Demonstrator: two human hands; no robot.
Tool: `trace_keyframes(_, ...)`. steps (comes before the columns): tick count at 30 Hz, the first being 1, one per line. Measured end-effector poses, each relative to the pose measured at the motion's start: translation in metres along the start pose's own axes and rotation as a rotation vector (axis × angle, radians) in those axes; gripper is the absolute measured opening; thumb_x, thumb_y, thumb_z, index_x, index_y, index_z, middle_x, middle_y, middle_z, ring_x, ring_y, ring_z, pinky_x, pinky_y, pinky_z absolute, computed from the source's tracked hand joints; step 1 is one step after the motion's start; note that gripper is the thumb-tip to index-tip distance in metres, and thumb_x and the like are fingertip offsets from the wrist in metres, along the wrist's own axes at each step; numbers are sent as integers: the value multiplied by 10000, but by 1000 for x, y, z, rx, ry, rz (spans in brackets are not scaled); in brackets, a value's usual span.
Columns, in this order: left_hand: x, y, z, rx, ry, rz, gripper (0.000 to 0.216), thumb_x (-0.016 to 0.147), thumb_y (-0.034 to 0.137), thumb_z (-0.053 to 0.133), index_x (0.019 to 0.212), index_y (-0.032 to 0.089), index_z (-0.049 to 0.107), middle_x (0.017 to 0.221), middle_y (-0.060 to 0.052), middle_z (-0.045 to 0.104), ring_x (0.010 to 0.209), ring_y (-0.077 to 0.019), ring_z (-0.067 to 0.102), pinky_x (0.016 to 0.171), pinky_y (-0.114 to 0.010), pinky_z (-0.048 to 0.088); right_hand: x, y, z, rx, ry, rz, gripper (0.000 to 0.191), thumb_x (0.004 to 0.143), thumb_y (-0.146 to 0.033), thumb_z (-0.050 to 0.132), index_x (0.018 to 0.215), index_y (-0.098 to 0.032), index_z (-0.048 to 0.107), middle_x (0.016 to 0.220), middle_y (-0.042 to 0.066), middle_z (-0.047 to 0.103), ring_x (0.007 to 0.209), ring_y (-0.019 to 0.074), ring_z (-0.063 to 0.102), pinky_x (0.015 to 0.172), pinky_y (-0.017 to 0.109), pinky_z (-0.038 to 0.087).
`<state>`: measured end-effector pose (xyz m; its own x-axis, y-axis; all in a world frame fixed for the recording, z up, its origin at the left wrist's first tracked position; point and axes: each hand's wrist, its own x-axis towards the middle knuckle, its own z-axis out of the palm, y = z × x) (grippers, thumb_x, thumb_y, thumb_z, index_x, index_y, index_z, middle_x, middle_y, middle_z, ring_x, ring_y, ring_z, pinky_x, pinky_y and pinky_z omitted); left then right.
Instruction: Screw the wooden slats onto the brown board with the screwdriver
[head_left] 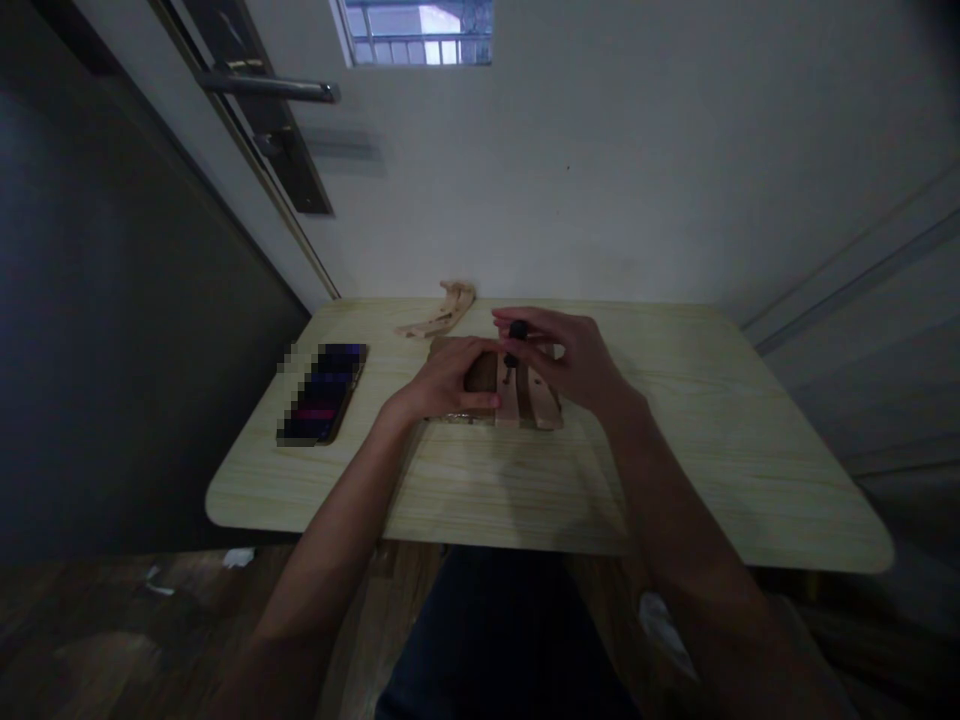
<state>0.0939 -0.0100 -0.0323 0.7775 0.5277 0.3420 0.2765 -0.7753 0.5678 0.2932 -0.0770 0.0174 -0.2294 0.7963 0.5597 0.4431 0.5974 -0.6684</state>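
Pinched upright in my right hand (pixel 577 350) is a small black-handled tool (pixel 516 340); whether it is a screwdriver or an awl I cannot tell. Its thin tip points down at a pale tan strip (pixel 508 405) lying across a brown block (pixel 480 378). My left hand (pixel 446 378) rests over the block's left part, fingers stretched and apart, its thumb touching the strip's left edge. Beside that strip, to the right, lies another pale strip (pixel 541 400) with small dark marks. Fingers partly hide the tool and the far ends of the strips.
Behind my left hand a bent, pale strip with holes (pixel 442 315) lies on the wood-patterned table (pixel 720 440). A phone (pixel 330 390) is at the table's left. A white door with a metal handle (pixel 270 88) stands close behind the table.
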Motion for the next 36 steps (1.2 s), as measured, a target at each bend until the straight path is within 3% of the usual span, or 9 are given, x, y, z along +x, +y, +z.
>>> trace_keyframes(5,0,1,0,-14,-1,7,785,718,762,598,1289,230,508,1282,-131,582,1171,-318,536,996,-479,411,-1,0,-3,141,-60,8,352,933,-361,524,1269,-267,571,1194,62,687,952,151,696,791,306,597)
trace_keyframes(11,-1,1,0,18,-3,-12,773,725,779,568,1263,226,519,1253,-128,585,1163,-309,538,987,-476,416,0,4,-7,159,-120,-47,367,982,-410,407,1269,-228,544,1172,84,653,1121,171,616,998,352,482)
trace_keyframes(14,-1,1,0,14,-1,-3,784,721,784,567,1277,234,510,1283,-129,572,1183,-315,527,998,-481,409,2,6,-7,150,-114,-61,364,977,-441,407,1248,-227,523,1070,63,659,999,151,639,910,314,507)
trace_keyframes(18,-1,-1,1,26,3,-12,796,705,788,579,1264,226,520,1238,-130,598,1136,-314,551,973,-478,425,4,8,-2,234,-33,-22,263,916,-421,550,1075,-213,555,899,14,683,795,115,662,738,257,535)
trace_keyframes(25,-1,-3,2,14,5,6,758,711,753,604,1260,236,524,1244,-116,595,1143,-303,543,984,-472,412,4,8,2,171,109,129,259,778,-419,704,901,-219,595,806,4,714,732,159,699,661,296,573)
trace_keyframes(30,-1,-1,1,23,-4,4,777,720,748,603,1270,205,519,1233,-134,597,1131,-314,543,987,-473,401,4,-1,4,13,191,106,306,722,-414,756,749,-215,524,666,-31,651,592,127,640,545,246,537)
trace_keyframes(36,0,1,0,10,-9,-1,750,725,739,607,1251,211,526,1216,-130,601,1126,-314,545,981,-471,410,3,-3,6,-9,114,22,276,797,-398,697,1015,-245,625,782,-31,655,671,108,640,627,232,565)
